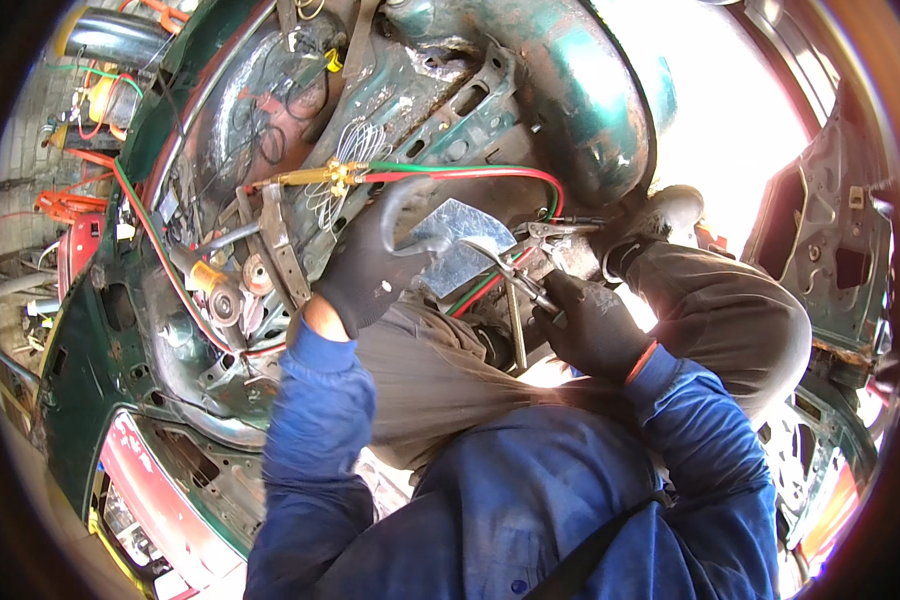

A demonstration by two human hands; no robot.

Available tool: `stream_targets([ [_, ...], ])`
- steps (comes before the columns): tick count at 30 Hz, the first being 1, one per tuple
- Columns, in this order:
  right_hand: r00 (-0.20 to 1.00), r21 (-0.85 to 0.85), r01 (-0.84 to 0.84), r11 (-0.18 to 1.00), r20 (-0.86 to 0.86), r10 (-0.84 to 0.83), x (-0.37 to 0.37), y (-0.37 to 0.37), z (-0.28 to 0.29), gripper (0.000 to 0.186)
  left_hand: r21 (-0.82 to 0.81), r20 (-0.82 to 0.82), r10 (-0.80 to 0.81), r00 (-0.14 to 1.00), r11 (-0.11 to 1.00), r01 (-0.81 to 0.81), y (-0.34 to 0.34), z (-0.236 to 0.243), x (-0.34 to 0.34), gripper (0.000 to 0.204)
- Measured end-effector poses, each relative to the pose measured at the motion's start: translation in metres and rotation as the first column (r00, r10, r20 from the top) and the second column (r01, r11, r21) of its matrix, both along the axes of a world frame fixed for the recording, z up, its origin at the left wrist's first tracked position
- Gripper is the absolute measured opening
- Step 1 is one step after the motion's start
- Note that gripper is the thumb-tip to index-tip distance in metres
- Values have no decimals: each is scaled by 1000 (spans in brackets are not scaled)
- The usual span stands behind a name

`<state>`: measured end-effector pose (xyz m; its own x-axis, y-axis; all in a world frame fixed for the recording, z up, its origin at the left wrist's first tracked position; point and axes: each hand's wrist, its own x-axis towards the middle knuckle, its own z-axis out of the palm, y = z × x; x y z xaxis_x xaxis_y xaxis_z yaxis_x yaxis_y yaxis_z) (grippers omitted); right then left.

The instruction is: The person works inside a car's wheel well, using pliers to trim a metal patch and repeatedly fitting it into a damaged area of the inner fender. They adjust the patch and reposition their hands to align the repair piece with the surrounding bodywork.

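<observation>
Item: your left hand (365, 268), black-gloved, blue sleeve. Its grip is clenched on the bare metal sheet piece (450, 240), fingers curled over the sheet's left edge, pressing it against the stripped green car body (570, 90).

Item: your right hand (595, 325), black-gloved with an orange cuff. Its grip is clenched around the handles of the locking pliers (515, 275), whose nose points up and left and meets the lower right edge of the metal sheet piece.

Item: metal sheet piece. Shiny, roughly four-sided, tilted; it sits at the middle of the body shell, just below the curved wheel arch, between your two hands.

Item: brass torch (320, 177). It lies on the body shell above your left hand, tip pointing left. The red and green hoses (470, 172) run from it to the right, bend down behind the sheet and pass under the pliers.

Item: second clamp (560, 230). It sits just right of the sheet's upper corner, touching the body edge.

Item: loose round metal parts (235, 290). They rest on the shell's left side, well apart from the sheet.

Item: your knee in brown trousers (730, 310), right of the pliers.
</observation>
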<state>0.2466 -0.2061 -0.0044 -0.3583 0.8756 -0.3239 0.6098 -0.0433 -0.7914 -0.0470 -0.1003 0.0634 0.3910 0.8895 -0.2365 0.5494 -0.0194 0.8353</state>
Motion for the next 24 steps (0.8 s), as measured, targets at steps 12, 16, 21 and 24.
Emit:
stream_targets([
  [12,998,-64,-24,998,57,28,-1,-3,12,29,-3,-335,-78,939,997,82,-5,-36,-4,65],
  [16,998,-72,-36,997,44,39,-2,-8,4,30,-9,-397,-50,916,999,51,-4,-60,-8,45],
  [21,988,-168,-55,984,135,78,-3,-11,5,34,71,-581,-19,813,995,74,-16,-68,15,53],
  [24,984,-195,-47,980,159,79,-2,-14,2,36,-25,-611,-22,792,1000,8,-24,-64,33,48],
])
